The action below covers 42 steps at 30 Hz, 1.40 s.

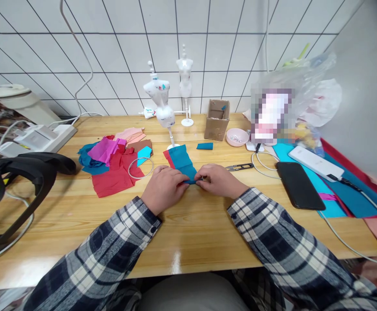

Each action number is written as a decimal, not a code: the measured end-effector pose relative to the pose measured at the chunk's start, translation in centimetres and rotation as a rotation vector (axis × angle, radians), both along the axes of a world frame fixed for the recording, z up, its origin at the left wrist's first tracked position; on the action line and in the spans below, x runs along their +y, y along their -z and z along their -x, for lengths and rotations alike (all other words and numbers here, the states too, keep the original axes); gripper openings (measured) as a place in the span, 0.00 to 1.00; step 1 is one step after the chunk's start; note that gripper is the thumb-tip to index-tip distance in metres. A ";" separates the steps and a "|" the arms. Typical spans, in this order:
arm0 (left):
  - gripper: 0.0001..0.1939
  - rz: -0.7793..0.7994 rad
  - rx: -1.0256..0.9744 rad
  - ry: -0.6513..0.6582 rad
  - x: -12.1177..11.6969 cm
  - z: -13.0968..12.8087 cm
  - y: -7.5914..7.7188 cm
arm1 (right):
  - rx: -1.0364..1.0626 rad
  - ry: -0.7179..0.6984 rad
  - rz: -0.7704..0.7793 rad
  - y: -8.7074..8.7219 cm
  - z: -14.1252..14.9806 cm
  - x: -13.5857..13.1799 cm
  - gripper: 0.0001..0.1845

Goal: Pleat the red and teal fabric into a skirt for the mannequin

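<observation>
A teal cloth piece (182,160) with a red strip along its left side lies on the wooden table between my hands. Its near edge looks folded or rolled into a narrow band. My left hand (166,186) pinches that edge from the left, fingers closed. From the right, my right hand (219,179) pinches the same edge between thumb and forefinger; a small dark bit shows at its fingertips, too small to name. Thread snips (240,167) lie just beyond my right hand. A small rolled teal piece (204,146) rests farther back.
Two white mannequin forms (161,100) stand behind the cloth, near a cardboard box (217,121) and a pink bowl (237,137) of beads. Fabric scraps (113,177) and a metal ring lie left. A black phone (300,185) and a white power bank (316,163) sit right. A black headset (16,194) stands far left.
</observation>
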<state>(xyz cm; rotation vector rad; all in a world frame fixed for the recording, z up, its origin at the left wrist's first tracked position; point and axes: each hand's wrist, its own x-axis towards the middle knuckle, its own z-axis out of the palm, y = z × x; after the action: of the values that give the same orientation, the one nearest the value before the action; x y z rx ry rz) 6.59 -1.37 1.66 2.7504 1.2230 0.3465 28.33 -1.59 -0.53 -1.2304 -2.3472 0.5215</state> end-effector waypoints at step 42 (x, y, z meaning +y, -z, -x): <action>0.10 0.208 -0.149 0.075 5.1 -0.6 1.7 | -0.032 0.283 0.157 -0.1 -0.1 0.9 0.05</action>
<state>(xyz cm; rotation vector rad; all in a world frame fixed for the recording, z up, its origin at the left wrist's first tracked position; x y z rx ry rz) 7.18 3.70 -0.07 2.5352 1.0532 0.3854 28.43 -0.64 -0.46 -1.6220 -2.1400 0.6014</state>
